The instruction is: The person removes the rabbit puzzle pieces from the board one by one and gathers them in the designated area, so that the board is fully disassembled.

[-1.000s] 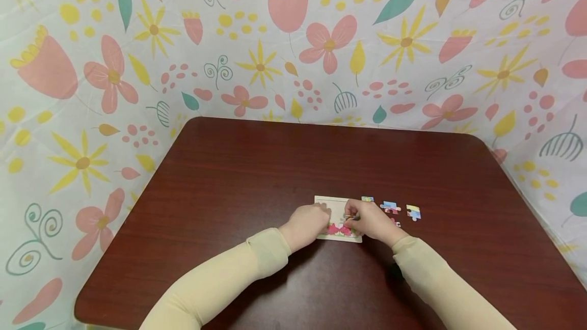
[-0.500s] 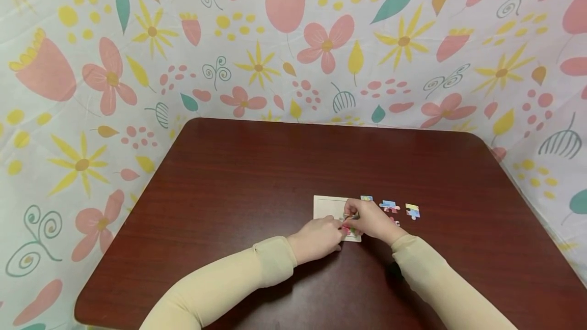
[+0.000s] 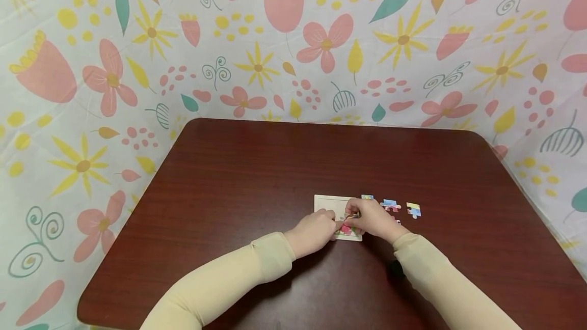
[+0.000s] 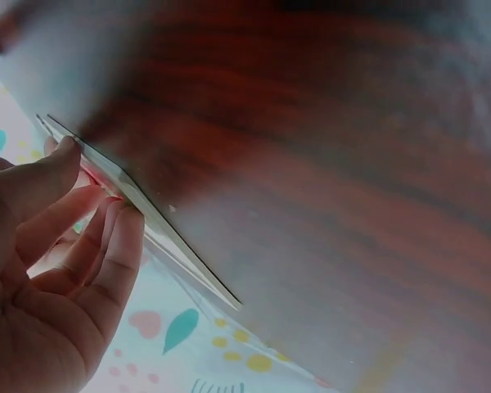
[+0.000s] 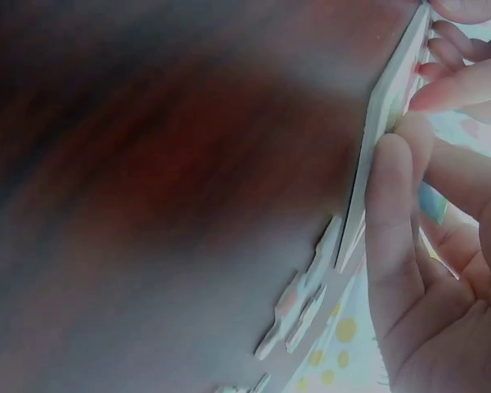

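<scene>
Well short of the table [image 3: 229, 177]'s far edge, the right hand [image 3: 373, 220] pinches a jigsaw piece [image 5: 431, 202] over the puzzle tray [image 3: 322, 201], apparently fitting it, the left hand [image 3: 313, 231]'s loosely bent fingers touching the tray; careful alignment seems needed next.

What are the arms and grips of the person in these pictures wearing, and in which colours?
Plain, long, pale cream-yellow sleeves cover both arms: the left sleeve and the right sleeve. Each ends at the wrist in a matching cuff. The left grip and right grip are bare, with no gloves visible. A dark shape under the right wrist is too unclear to identify.
</scene>
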Available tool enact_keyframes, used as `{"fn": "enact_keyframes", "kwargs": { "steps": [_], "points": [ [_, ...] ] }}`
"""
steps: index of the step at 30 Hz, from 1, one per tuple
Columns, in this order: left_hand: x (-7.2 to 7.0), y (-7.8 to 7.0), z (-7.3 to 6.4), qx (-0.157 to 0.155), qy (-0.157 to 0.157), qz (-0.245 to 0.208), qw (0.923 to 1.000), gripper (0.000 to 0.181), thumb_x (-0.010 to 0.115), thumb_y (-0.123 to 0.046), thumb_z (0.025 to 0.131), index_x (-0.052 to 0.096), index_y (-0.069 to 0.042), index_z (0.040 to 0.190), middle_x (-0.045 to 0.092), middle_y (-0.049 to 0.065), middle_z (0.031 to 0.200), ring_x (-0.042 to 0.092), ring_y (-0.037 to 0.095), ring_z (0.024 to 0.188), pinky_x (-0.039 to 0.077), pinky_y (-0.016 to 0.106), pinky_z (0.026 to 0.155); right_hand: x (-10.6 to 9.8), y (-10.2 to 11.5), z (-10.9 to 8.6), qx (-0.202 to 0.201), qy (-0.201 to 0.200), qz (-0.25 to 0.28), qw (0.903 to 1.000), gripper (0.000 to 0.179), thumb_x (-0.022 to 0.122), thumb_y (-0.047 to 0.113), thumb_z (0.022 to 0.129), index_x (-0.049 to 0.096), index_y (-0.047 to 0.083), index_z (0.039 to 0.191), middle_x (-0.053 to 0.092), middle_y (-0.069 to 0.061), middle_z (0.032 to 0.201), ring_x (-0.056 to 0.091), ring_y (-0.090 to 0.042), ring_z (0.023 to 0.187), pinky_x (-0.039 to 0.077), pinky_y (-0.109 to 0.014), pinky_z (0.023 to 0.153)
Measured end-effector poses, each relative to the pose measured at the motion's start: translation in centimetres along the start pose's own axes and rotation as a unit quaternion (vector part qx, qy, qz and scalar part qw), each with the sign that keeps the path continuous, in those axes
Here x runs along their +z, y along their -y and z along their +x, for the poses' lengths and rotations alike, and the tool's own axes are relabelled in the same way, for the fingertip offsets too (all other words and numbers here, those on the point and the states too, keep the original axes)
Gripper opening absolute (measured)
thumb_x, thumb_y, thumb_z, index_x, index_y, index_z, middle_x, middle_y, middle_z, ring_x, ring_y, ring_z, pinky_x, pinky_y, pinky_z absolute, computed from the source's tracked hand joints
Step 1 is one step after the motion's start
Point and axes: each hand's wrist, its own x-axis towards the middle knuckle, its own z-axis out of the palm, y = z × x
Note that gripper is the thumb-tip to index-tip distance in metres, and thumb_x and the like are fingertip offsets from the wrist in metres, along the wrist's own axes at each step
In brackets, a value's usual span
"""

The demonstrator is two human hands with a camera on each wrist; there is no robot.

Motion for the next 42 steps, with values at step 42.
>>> {"fn": "enact_keyframes", "kwargs": {
  "steps": [42],
  "points": [
    [-0.1, 0.5, 0.3, 0.039, -0.013, 0.019, 0.999, 0.035, 0.07, -0.034, 0.082, 0.068, -0.034, 0.117, 0.059, -0.003, 0.084, 0.057, 0.01, 0.076, 0.049, 0.02, 0.062, -0.5, -0.9, 0.7, -0.116, -0.069, -0.13, 0.9823, 0.005, 0.071, 0.016, 0.084, 0.069, 0.012, 0.085, 0.059, 0.007, 0.076, 0.05, -0.007, 0.066, 0.044, -0.025, 0.06]
  ]
}}
